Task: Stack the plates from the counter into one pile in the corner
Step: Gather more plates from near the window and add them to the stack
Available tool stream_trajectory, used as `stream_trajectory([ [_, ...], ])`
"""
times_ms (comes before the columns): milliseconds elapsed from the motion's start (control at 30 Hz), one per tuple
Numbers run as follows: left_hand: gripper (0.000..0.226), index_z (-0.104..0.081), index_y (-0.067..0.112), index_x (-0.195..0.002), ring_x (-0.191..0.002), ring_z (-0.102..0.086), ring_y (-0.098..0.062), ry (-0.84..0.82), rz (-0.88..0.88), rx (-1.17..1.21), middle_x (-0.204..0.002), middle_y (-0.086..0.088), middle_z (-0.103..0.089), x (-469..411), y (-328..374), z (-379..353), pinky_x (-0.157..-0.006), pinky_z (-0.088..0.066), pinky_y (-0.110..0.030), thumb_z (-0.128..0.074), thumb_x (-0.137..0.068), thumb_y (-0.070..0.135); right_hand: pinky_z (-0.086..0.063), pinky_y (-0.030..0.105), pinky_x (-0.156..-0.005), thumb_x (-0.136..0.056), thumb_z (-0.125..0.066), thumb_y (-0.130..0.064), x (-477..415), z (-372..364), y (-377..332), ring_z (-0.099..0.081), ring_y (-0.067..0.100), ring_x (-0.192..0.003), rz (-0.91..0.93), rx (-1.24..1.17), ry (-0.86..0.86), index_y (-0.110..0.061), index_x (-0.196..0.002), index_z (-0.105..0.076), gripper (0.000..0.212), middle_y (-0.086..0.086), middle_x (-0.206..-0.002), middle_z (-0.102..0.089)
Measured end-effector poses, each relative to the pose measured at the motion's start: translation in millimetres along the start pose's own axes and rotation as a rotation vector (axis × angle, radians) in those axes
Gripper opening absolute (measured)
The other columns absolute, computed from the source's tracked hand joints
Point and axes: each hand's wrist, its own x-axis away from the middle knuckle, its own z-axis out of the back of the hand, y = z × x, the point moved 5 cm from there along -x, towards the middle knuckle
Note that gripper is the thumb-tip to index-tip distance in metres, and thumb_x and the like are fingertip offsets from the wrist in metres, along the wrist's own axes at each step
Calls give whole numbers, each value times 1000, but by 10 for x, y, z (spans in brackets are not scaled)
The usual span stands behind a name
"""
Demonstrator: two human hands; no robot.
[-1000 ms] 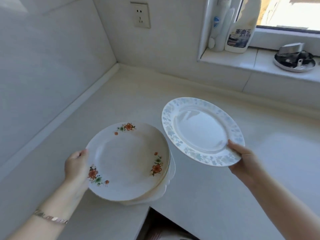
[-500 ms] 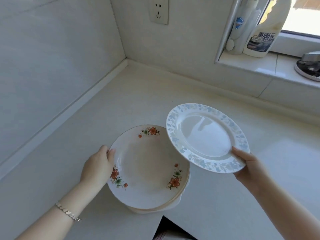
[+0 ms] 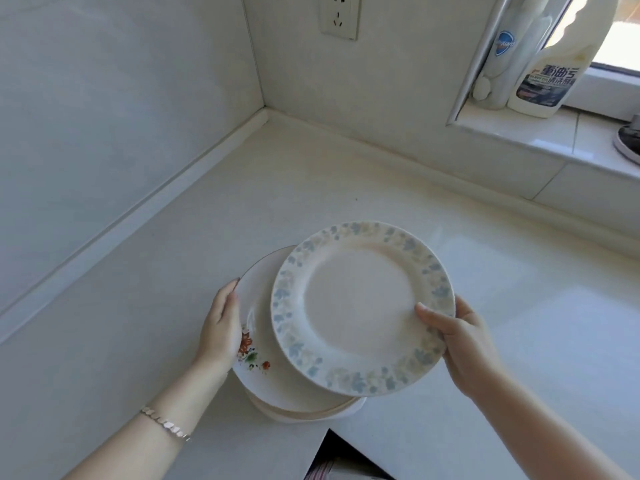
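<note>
**Blue-rimmed plate held over the pile, well short of the corner**

Position: The right hand (image 3: 457,344) pinches the blue-rimmed plate (image 3: 362,306) at its near right rim, thumb on top and fingers underneath. The plate is tilted slightly and overlaps the pile of plates (image 3: 304,415), offset to the right. Whether it touches the red-flowered plate (image 3: 258,355) on top cannot be told.

The left hand (image 3: 221,327) is curled round the left edge of the pile. The pile sits at the near edge of the counter (image 3: 519,306) and overhangs it. It is unclear whether the pile rests there or is being carried. The corner (image 3: 266,114) lies well apart, up and to the left.

Handling: The plates appear to be glazed ceramic, so they are judged stiff, smooth, slippery and liable to chip on contact. The pile looks heavy for one hand.

Recommendation:
- Take the single plate by the rim at opposite sides.
- Centre it before release.
- Support the pile from beneath with both hands.

Risk: An off-centre top plate may slide while the pile is moved.
</note>
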Motion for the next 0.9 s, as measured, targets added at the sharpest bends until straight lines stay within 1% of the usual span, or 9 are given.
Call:
stream_trajectory([
  [100,39,-45,17,-137,-132,-42,-16,22,43,109,-140,3,-47,-36,-58,3,-110,-31,-30,-31,-101,19,-56,33,-64,-84,-57,1,4,-124,90,-66,19,-72,-19,68,-10,-15,-96,-62,21,3,-84,-70],
  [233,39,-46,19,-136,-134,-40,-16,-1,73,127,-144,0,-45,-38,-86,9,-115,-29,-35,-31,-101,15,-54,28,-57,-91,-51,-10,31,-211,154,-67,14,-68,27,112,28,-22,-89,-62,16,-4,-76,-71],
  [367,38,-49,24,-133,-131,-45,-16,-25,127,200,-141,2,-49,-45,-97,7,-114,-32,-39,-32,-100,17,-40,26,-54,-94,-46,-27,83,-260,77,-55,15,-64,238,479,152,-21,-74,-54,23,-4,-71,-57],
  [433,32,-55,31,-123,-121,-54,-15,-59,156,246,-131,4,-58,-54,-92,-10,-107,-40,-40,-35,-99,23,-39,26,-57,-92,-48,-30,62,-300,98,-50,15,-68,268,574,165,-20,-70,-53,26,-3,-77,-50],
  [500,25,-64,34,-104,-94,-65,-9,-91,186,305,-101,12,-71,-34,-52,-32,-83,-51,-32,-39,-96,32,-47,28,-73,-91,-50,-30,-10,-341,196,-51,13,-86,237,576,168,-21,-81,-61,18,-5,-92,-44],
  [567,27,-66,31,-101,-79,-65,-8,-114,225,379,-85,12,-71,-27,-63,-45,-68,-49,-29,-40,-96,37,-45,35,-95,-92,-49,-28,-59,-395,303,-49,16,-106,205,561,192,-22,-108,-64,23,-6,-103,-42],
  [633,29,-61,28,-108,-83,-63,-11,-132,231,394,-91,8,-68,-29,-80,-52,-68,-48,-29,-36,-98,36,-39,38,-105,-95,-45,-27,-64,-439,366,-48,17,-114,207,525,209,-20,-125,-57,33,-7,-111,-42],
  [767,27,-52,28,-117,-96,-59,-17,-135,207,338,-107,3,-63,-62,-113,-19,-74,-47,-26,-32,-100,29,-35,33,-108,-98,-39,-27,-87,-450,411,-44,7,-119,175,488,108,-22,-136,-45,39,-7,-129,-44],
  [900,44,-66,24,-105,-97,-64,-25,-287,419,353,-105,-6,-70,-24,-225,-32,-82,-49,-35,-34,-93,51,-33,40,-110,-85,-49,-51,-201,-384,655,-45,16,-127,-130,141,-79,-27,-143,-33,64,-4,-142,-44],
])
